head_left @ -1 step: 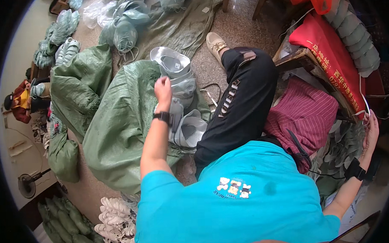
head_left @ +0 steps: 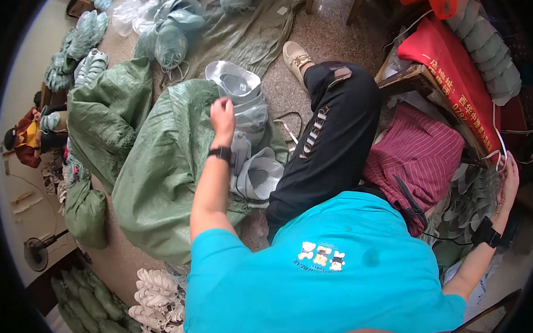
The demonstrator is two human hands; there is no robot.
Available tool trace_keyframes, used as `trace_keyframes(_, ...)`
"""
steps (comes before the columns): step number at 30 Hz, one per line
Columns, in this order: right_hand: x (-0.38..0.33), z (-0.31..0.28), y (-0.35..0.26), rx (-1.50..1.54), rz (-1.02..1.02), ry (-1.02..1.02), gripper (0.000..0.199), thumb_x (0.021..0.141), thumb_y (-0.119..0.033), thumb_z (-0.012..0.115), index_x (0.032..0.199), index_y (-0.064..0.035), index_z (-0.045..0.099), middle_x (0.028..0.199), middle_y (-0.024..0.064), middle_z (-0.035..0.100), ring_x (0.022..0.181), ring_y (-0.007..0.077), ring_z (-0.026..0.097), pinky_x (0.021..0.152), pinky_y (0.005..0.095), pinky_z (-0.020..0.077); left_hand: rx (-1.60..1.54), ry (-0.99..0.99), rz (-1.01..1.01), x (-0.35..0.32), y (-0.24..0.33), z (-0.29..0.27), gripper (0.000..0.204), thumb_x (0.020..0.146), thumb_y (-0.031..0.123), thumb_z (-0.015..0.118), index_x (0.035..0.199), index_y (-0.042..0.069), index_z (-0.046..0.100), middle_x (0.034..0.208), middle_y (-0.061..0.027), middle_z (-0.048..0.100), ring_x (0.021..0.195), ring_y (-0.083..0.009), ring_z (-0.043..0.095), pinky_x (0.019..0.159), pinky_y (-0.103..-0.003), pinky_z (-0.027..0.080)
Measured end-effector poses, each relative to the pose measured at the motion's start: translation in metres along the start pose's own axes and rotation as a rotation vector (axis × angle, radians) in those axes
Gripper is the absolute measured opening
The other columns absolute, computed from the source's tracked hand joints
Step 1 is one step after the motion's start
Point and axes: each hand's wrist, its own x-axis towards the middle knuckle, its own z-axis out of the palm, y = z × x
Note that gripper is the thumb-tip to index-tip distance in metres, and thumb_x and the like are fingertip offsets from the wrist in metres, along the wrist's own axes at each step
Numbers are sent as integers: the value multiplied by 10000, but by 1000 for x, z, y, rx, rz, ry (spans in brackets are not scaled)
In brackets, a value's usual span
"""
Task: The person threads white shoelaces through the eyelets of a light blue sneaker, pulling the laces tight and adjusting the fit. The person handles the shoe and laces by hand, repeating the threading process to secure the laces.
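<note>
Head view: at right, the right hand [head_left: 507, 180] seems to pinch a white cord [head_left: 496, 123]; the left hand [head_left: 222, 116], centre-left, curls closed, contents unclear. Likely cord-handling; next calls for a steady pinch.
</note>
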Motion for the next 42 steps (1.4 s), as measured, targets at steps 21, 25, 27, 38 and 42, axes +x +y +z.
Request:
trace_keyframes(21, -65, 113, -69, -314, -311, -75, 311, 1022, -192, 530, 1279, -32, 600, 1139, 35, 637, 919, 64, 574, 876, 232, 472, 240, -771, 356, -94, 35, -40, 304, 857, 334, 671, 973, 56, 632, 999, -148, 599, 971, -338, 585, 793, -433, 506)
trace_keyframes(25, -73, 149, -76, -418, -336, -206, 271, 1020, -168, 533, 1246, -49, 622, 1070, 17, 632, 908, 53, 567, 829, 207, 463, 732, -760, 524, -161, 15, -29, 339, 809, 338, 670, 981, 46, 640, 1072, -128, 575, 1059, -299, 542, 756, -391, 510)
trace_keyframes(27, -92, 185, -83, -455, -481, -287, 219, 1007, -114, 531, 1181, -43, 643, 1031, 9, 626, 889, 58, 577, 771, 211, 470, 822, -666, 500, -172, 7, -14, 231, 817, 230, 618, 968, 59, 653, 1043, -115, 564, 1028, -287, 548, 757, -372, 509)
trace_keyframes(38, -126, 249, -113, -421, -962, -544, 156, 840, 36, 605, 984, -14, 639, 840, 127, 632, 759, 275, 639, 685, 357, 510, 903, -685, 630, -176, -23, -10, 209, 857, 285, 568, 912, 145, 713, 1063, -83, 574, 1009, -259, 565, 800, -416, 446)
trace_keyframes(42, -123, 244, -91, -385, -901, -554, 148, 845, -6, 607, 988, -16, 646, 859, 125, 659, 789, 281, 655, 701, 363, 521, 718, -796, 474, -184, -53, -9, 275, 956, 309, 494, 941, 106, 680, 986, -118, 654, 960, -309, 637, 745, -463, 531)
